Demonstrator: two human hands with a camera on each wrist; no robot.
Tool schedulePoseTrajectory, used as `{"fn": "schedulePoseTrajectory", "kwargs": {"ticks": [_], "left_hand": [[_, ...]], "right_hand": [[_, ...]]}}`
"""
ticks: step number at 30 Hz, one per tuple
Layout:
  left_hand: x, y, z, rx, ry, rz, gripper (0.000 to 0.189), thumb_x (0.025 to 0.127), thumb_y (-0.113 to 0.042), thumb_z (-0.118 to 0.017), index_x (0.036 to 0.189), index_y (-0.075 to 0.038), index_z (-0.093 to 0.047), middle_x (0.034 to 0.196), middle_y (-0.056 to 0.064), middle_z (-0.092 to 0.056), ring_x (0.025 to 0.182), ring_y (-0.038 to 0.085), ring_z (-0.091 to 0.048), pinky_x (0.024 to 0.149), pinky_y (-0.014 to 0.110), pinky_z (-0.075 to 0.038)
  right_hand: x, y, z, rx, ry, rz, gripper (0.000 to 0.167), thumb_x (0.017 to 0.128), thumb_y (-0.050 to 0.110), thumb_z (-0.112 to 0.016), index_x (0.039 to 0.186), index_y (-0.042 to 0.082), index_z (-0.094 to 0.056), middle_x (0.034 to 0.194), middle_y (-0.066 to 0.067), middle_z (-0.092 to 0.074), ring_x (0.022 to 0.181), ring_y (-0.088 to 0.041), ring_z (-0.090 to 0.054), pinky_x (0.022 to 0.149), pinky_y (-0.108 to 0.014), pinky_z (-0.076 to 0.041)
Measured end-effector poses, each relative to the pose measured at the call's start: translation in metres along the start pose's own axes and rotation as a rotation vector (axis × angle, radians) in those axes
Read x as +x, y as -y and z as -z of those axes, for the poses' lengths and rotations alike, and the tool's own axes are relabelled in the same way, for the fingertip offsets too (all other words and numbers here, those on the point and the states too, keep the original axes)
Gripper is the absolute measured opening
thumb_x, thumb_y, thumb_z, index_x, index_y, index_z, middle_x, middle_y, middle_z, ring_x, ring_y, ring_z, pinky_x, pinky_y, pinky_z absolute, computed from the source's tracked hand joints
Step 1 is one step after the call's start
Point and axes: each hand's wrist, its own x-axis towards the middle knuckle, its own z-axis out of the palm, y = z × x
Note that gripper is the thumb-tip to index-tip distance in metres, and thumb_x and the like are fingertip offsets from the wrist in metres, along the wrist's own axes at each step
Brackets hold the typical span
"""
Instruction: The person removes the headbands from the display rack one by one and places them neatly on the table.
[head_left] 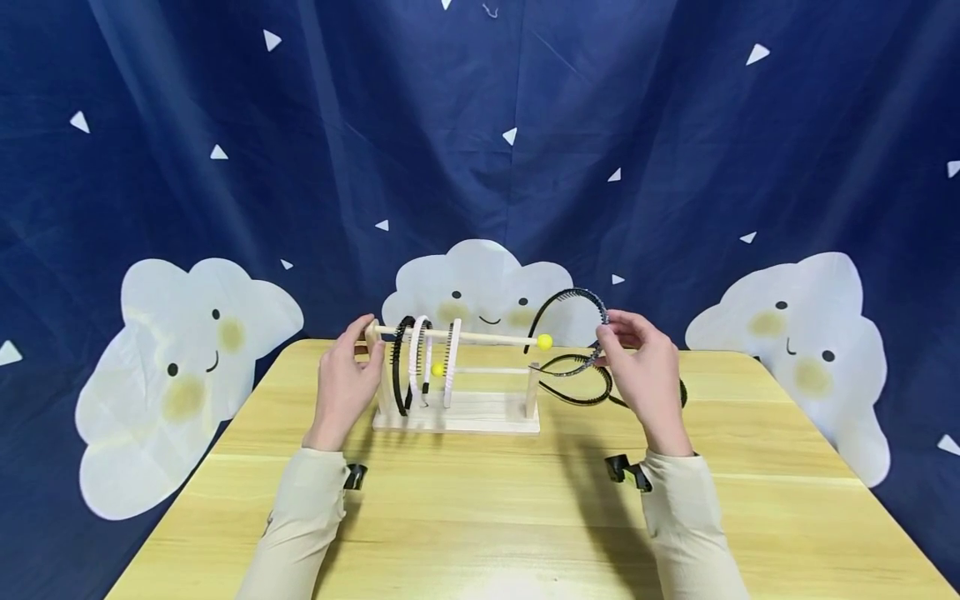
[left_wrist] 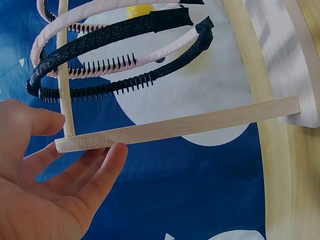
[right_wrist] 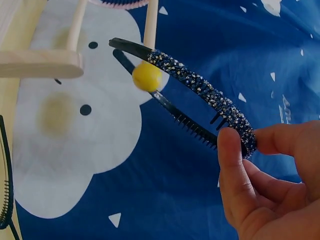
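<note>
A wooden headband rack (head_left: pixel 487 410) stands on the table, and my left hand (head_left: pixel 345 383) grips the top of its left upright (left_wrist: pixel 175 120), thumb close to the upper rod. On that rod hang a black headband (head_left: pixel 399 367) and two pale pink headbands (head_left: pixel 452 364), their teeth showing in the left wrist view. My right hand (head_left: pixel 645 375) pinches a black headband covered in dark glittering stones (right_wrist: pixel 205 90) by its curved middle. Its open ends point toward the rod's yellow end ball (right_wrist: pixel 147 76), which overlaps the headband's opening in the right wrist view.
More black toothed headbands (head_left: pixel 588 400) lie on the wooden table (head_left: pixel 480 508) to the right of the rack. A lower rod with another yellow ball (head_left: pixel 438 369) runs behind the upper one. A blue curtain with smiling clouds (head_left: pixel 480 275) hangs behind the table.
</note>
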Motion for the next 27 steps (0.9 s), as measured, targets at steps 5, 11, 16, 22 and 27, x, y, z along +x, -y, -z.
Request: {"fn": "schedulePoseTrajectory", "kwargs": {"ticks": [5, 11, 16, 22, 27], "left_hand": [[0.000, -0.001, 0.000, -0.003, -0.003, -0.005, 0.042, 0.099, -0.009, -0.065, 0.141, -0.003, -0.059, 0.123, 0.022, -0.069, 0.097, 0.038, -0.072, 0.074, 0.048, -0.063], [-0.001, -0.001, 0.000, 0.001, -0.006, -0.002, 0.042, 0.099, -0.009, -0.065, 0.140, -0.003, -0.059, 0.123, 0.022, -0.069, 0.097, 0.038, -0.072, 0.074, 0.048, -0.063], [0.000, 0.000, 0.000, 0.002, -0.001, 0.002, 0.042, 0.099, -0.010, -0.065, 0.140, -0.004, -0.059, 0.123, 0.022, -0.069, 0.098, 0.037, -0.072, 0.075, 0.048, -0.063], [-0.001, 0.001, 0.000, 0.006, -0.004, 0.002, 0.042, 0.099, -0.010, -0.065, 0.140, -0.004, -0.060, 0.122, 0.021, -0.069, 0.097, 0.037, -0.072, 0.074, 0.048, -0.063], [0.000, 0.002, 0.000, 0.005, -0.004, 0.000, 0.042, 0.099, -0.010, -0.065, 0.140, -0.005, -0.059, 0.122, 0.021, -0.069, 0.098, 0.037, -0.072, 0.074, 0.048, -0.063]], "right_hand": [[0.003, -0.003, 0.008, 0.019, -0.029, -0.008, 0.032, 0.099, 0.016, -0.064, 0.125, -0.001, -0.069, 0.103, -0.016, -0.071, 0.074, -0.005, -0.070, 0.061, -0.022, -0.061], [0.006, -0.007, 0.017, 0.039, -0.060, -0.054, 0.032, 0.099, 0.017, -0.065, 0.126, -0.001, -0.068, 0.104, -0.010, -0.069, 0.084, -0.013, -0.071, 0.064, -0.021, -0.061], [0.009, -0.012, 0.028, 0.088, -0.089, -0.105, 0.032, 0.099, 0.017, -0.065, 0.126, -0.001, -0.066, 0.101, -0.001, -0.065, 0.083, -0.008, -0.066, 0.066, -0.021, -0.061], [0.015, -0.022, 0.045, 0.153, -0.154, -0.161, 0.027, 0.098, 0.015, -0.067, 0.122, 0.004, -0.066, 0.097, 0.005, -0.066, 0.080, -0.007, -0.063, 0.063, -0.018, -0.060], [0.021, -0.030, 0.059, 0.331, -0.228, -0.195, 0.017, 0.094, 0.006, -0.071, 0.111, 0.005, -0.067, 0.090, 0.002, -0.067, 0.073, -0.009, -0.062, 0.057, -0.018, -0.058]]}}
